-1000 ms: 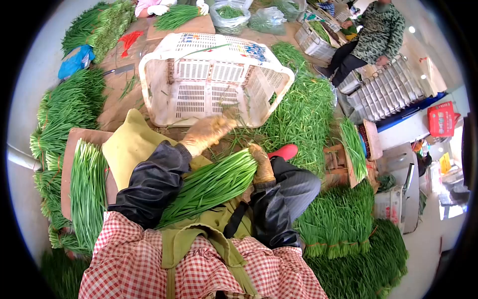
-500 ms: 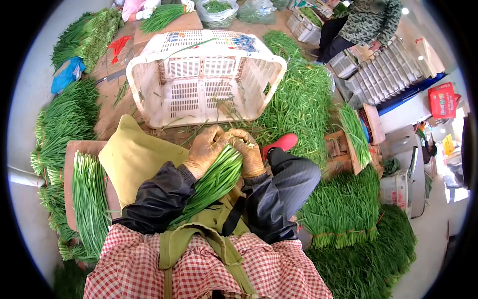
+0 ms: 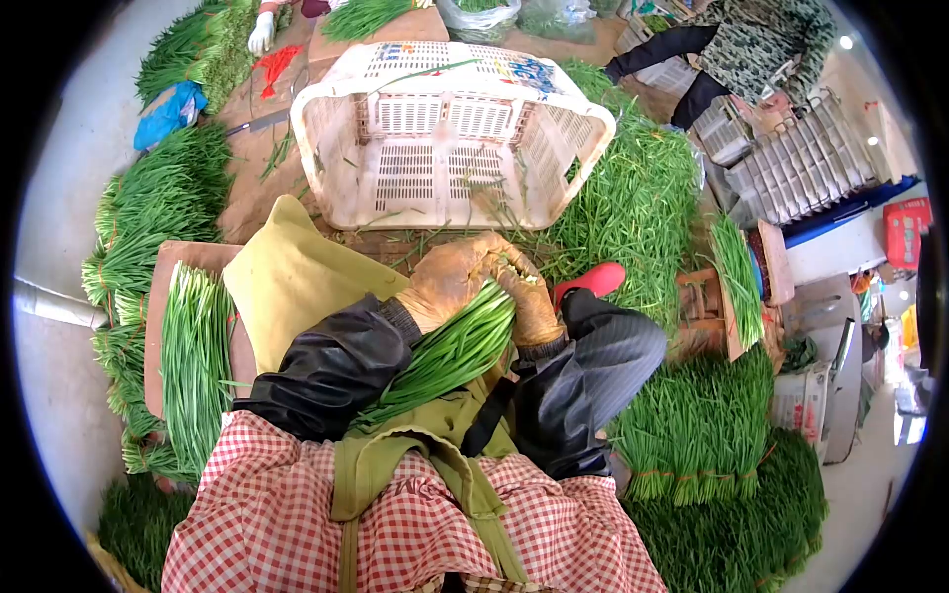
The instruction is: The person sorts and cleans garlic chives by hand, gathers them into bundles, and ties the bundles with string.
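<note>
In a stained glove, my left hand (image 3: 450, 279) is closed at the end of a bunch of long green stalks (image 3: 450, 351) lying across my lap. My right hand (image 3: 529, 301), gloved too, curls round the same end from the other side, and the two hands meet there. Pale cut ends show between the fingers. Just beyond the hands stands a white plastic basket (image 3: 450, 212), tipped toward me, with a few loose bits of leaf inside. Another bunch of stalks (image 3: 193, 361) lies on a brown board (image 3: 156, 336) at the left.
Tied green bundles (image 3: 163, 208) line the left side, and more (image 3: 692, 430) stand at the right. Loose greens (image 3: 628, 208) lie right of the basket. A knife (image 3: 259, 122) rests behind. A person in camouflage (image 3: 761, 44) sits at the upper right; another person's gloved hand (image 3: 261, 34) shows at the top.
My left hand has come back from in front of the basket to join my right hand at the bunch's end. The other person's gloved hand at the top has moved left, off the greens.
</note>
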### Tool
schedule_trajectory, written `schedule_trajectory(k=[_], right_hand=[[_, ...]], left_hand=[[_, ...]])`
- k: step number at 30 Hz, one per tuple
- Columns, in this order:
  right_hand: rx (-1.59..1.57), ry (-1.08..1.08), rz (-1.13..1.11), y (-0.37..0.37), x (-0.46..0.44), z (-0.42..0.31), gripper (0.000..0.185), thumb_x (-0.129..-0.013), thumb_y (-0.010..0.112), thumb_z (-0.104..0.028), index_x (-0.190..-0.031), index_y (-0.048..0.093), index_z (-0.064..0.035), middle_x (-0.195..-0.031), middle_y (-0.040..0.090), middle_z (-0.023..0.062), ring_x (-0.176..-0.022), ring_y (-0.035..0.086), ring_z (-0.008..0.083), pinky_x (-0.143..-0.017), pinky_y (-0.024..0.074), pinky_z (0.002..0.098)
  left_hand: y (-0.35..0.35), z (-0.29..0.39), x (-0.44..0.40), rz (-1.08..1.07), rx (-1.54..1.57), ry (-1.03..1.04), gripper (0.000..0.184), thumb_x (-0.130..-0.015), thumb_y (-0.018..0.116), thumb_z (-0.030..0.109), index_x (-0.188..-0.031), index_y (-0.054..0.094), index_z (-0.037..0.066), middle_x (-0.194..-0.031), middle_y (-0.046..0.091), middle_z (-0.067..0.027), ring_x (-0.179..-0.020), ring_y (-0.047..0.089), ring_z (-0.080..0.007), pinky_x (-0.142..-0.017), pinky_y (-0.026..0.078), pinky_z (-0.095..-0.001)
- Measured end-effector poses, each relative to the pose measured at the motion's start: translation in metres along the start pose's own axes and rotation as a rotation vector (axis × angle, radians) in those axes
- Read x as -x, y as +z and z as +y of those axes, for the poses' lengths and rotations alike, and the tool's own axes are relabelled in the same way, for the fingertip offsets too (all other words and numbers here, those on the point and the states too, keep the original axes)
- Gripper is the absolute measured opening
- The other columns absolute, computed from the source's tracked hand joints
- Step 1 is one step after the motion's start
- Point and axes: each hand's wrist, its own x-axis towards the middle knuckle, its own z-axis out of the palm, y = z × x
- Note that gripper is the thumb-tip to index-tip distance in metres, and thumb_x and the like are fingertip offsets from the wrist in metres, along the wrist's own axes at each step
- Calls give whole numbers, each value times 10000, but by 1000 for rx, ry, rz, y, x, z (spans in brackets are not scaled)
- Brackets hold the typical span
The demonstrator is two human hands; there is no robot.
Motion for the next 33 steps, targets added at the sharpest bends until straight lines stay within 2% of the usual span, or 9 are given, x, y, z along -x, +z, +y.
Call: schedule_trajectory(k=[5,7,12,19,21,22,29,31,33], right_hand=[[27,4,116,-3,2,3,258,-880,552,19,-1138,557,26,-993,637,75,-826,631,148,-731,528,267],[92,35,9,-9,2,2,338,-850,630,-78,-1166,540,-2,-1014,627,51,-894,618,170,-814,506,291],[7,3,-49,-21,-3,13,302,-874,590,-5,-1160,518,58,-1000,645,88,-899,627,162,-772,511,266],[8,-13,6,3,6,6,264,-892,552,-14,-1148,539,48,-992,639,73,-882,618,151,-774,504,264],[86,-2,-80,1,5,4,229,-890,556,-26,-1113,582,20,-945,627,44,-836,591,117,-752,478,227],[165,-50,-7,-10,0,14,205,-894,569,-73,-1084,613,-9,-912,615,22,-812,562,96,-742,456,220],[197,-222,396,-94,-24,-62,287,-859,617,-290,-1003,620,-42,-896,602,47,-802,570,169,-747,473,328],[955,-758,518,-76,-34,-151,205,-914,546,-243,-895,629,-56,-840,562,17,-752,506,134,-693,442,302],[1072,-993,434,3,-38,-216,152,-892,613,-190,-918,645,-44,-824,593,-4,-755,508,100,-699,443,279]], left_hand=[[-2,-34,-10,-105,-69,-61,251,-910,533,107,-1142,550,14,-1012,628,-64,-909,554,-103,-817,433,-228],[-2,-40,-15,-202,485,27,304,-901,549,102,-1190,531,8,-1052,630,-80,-926,556,-97,-830,437,-230],[-5,-12,-7,136,-372,222,246,-788,593,125,-1022,670,109,-961,685,-73,-907,593,-281,-836,468,-325],[2,-25,-11,231,-680,305,220,-838,589,187,-985,651,37,-967,677,-77,-874,592,-252,-819,473,-360],[15,-30,-21,342,677,108,322,-897,591,323,-942,633,7,-964,649,-88,-892,576,-193,-860,450,-350],[-1,-38,-33,471,105,171,440,-902,580,447,-917,620,9,-955,617,-92,-937,563,-173,-885,434,-337],[-104,-35,-57,663,-40,136,420,-946,499,431,-1019,612,34,-891,635,-97,-859,596,-182,-805,473,-317],[-127,-19,-47,407,240,-149,478,-944,451,511,-1073,607,77,-996,638,-69,-822,603,-140,-795,477,-291],[-139,-25,-50,206,415,-179,544,-942,426,535,-1164,554,56,-982,642,-85,-803,640,-168,-747,526,-306]])
